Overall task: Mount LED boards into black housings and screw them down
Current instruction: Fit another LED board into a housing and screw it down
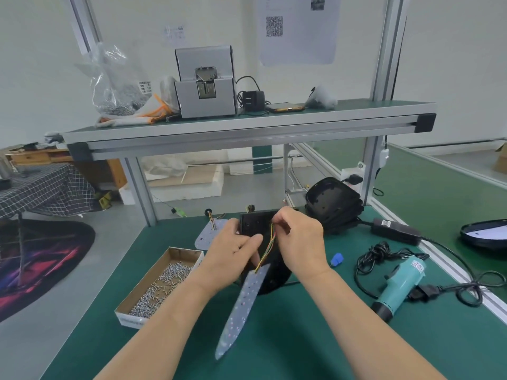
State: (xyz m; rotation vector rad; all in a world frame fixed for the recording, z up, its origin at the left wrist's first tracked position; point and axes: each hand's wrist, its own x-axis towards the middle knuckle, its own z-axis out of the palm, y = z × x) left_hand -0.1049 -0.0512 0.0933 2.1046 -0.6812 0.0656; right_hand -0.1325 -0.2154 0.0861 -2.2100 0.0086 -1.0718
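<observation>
A black housing stands tilted on the green table in front of me, and my left hand grips its left edge. My right hand pinches the coloured wires near the top of the housing. The wires run down to a white LED board, which hangs edge-on below the housing and slopes toward me. A second LED board with its own wires lies flat behind my left hand.
An open cardboard box of screws sits at the left. A stack of black housings stands at the back right. A teal electric screwdriver with its cable, a black power adapter and a small blue part lie at the right.
</observation>
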